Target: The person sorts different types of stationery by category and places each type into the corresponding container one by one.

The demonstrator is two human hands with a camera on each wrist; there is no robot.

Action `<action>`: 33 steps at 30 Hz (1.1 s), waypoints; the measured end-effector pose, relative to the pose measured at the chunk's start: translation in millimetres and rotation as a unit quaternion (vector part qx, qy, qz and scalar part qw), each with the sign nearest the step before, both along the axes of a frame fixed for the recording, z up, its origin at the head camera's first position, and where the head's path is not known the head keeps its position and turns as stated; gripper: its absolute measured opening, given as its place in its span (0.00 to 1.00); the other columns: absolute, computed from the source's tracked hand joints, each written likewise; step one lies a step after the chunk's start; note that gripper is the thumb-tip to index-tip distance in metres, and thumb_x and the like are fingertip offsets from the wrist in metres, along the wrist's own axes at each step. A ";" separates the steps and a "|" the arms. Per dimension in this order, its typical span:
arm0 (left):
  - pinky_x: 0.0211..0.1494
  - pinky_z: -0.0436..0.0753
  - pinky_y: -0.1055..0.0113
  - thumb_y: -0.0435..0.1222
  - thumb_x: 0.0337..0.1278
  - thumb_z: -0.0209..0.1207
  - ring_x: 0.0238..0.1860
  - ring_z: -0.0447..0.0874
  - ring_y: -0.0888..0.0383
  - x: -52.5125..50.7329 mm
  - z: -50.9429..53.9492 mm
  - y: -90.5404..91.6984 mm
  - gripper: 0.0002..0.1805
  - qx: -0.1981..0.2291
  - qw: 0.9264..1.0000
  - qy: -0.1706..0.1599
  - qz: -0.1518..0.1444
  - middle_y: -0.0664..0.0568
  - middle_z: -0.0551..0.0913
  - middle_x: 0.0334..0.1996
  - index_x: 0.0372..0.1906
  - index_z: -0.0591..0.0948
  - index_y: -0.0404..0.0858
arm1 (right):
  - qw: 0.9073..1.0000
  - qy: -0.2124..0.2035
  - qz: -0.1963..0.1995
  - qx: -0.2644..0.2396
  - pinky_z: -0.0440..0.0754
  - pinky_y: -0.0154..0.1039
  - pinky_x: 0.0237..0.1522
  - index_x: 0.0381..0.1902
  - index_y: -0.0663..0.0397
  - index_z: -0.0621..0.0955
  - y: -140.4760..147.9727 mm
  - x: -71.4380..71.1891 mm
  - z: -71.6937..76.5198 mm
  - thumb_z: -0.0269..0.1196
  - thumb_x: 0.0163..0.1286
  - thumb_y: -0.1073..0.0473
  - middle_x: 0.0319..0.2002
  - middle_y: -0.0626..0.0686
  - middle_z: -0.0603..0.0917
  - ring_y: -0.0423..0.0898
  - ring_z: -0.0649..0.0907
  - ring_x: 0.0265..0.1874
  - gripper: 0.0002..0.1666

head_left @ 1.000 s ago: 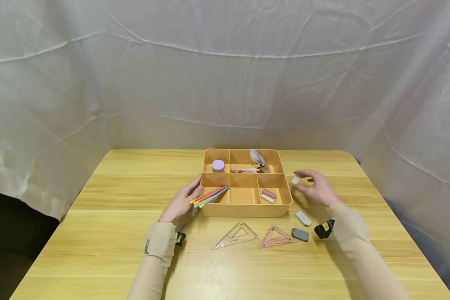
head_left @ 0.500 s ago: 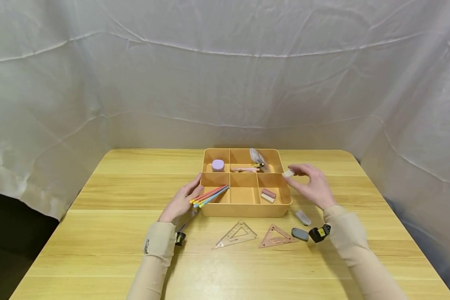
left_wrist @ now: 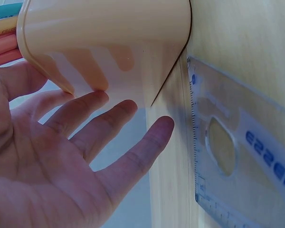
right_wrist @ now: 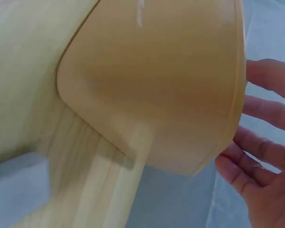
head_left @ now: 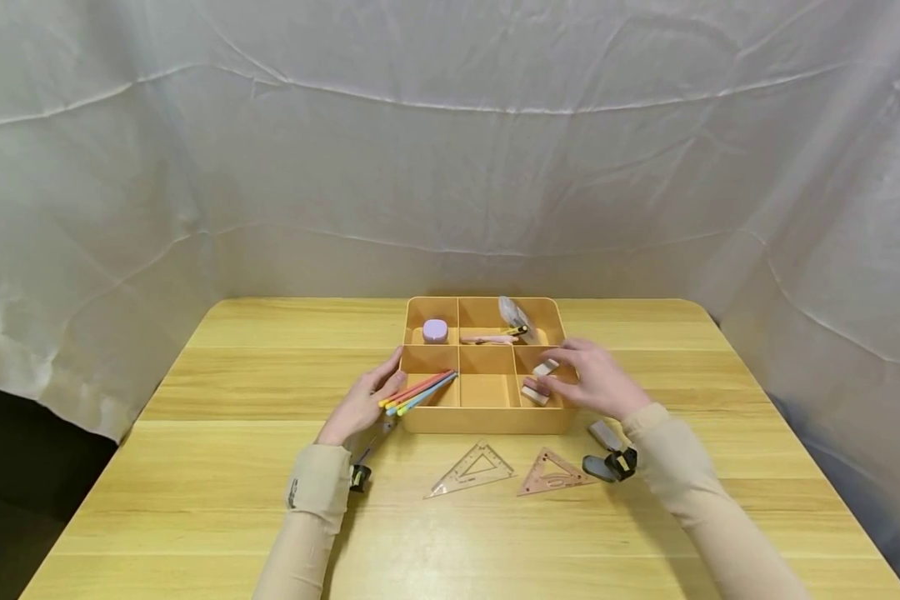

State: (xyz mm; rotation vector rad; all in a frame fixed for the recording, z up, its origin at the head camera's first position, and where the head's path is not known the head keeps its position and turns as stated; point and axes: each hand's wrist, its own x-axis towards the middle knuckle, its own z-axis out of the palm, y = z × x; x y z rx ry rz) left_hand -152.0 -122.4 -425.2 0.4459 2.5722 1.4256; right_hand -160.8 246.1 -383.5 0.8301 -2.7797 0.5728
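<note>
An orange divided organizer box [head_left: 487, 421] stands on the table. My right hand [head_left: 596, 379] reaches over its right wall and pinches a white eraser [head_left: 546, 367] above the front right compartment. Below it lie a pink and a white eraser [head_left: 535, 395]. In the right wrist view, the box wall [right_wrist: 156, 71] hides what my right fingertips [right_wrist: 228, 171] hold. My left hand [head_left: 363, 404] rests against the box's left side, its fingers extended along the outer wall in the left wrist view. Beside its thumb, several coloured pens [head_left: 420, 393] lean over the front left compartment's rim.
On the table lie a clear set square [head_left: 474, 472], a pink set square [head_left: 553, 475], a whitish eraser [head_left: 604, 435] and a grey oval eraser [head_left: 597, 468]. The back compartments hold a purple case [head_left: 435, 331] and pink stationery [head_left: 489, 339]. Clear marked plastic [left_wrist: 256, 147] lies near my left hand.
My right hand has carried the white eraser leftward, from beside the box, over its right rim and into the space above the front right compartment. My left hand has stayed in place.
</note>
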 end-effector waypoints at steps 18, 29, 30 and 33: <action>0.79 0.59 0.40 0.42 0.81 0.41 0.73 0.65 0.34 1.7 0.8 0.3 0.31 0.000 1.000 -0.001 -0.001 0.33 0.59 0.76 0.80 0.52 0.37 | 0.982 -0.130 0.033 0.135 0.85 0.46 0.41 0.35 0.55 0.87 -26.4 -17.3 0.1 0.68 0.67 0.59 0.33 0.52 0.86 0.43 0.82 0.32 0.05; 0.79 0.59 0.40 0.42 0.81 0.42 0.73 0.65 0.34 1.4 0.8 1.1 0.31 0.000 1.000 0.000 0.005 0.32 0.62 0.75 0.80 0.53 0.37 | 0.976 -0.125 0.019 0.176 0.87 0.46 0.41 0.35 0.55 0.88 -32.8 -21.3 -5.1 0.72 0.62 0.60 0.35 0.51 0.89 0.44 0.87 0.32 0.05; 0.79 0.59 0.40 0.42 0.81 0.43 0.73 0.65 0.34 1.5 0.9 1.2 0.31 0.000 1.000 0.000 0.006 0.32 0.62 0.75 0.80 0.53 0.37 | 0.976 -0.128 0.015 0.178 0.87 0.46 0.42 0.35 0.55 0.88 -33.1 -21.1 -5.0 0.73 0.61 0.60 0.35 0.51 0.89 0.44 0.87 0.33 0.06; 0.79 0.59 0.41 0.42 0.81 0.43 0.74 0.64 0.34 1.7 1.4 1.2 0.31 0.003 1.000 -0.003 0.008 0.32 0.61 0.75 0.80 0.53 0.37 | 0.974 -0.136 0.007 0.179 0.87 0.46 0.41 0.36 0.54 0.88 -33.7 -21.6 -5.8 0.74 0.60 0.60 0.35 0.50 0.90 0.43 0.87 0.33 0.07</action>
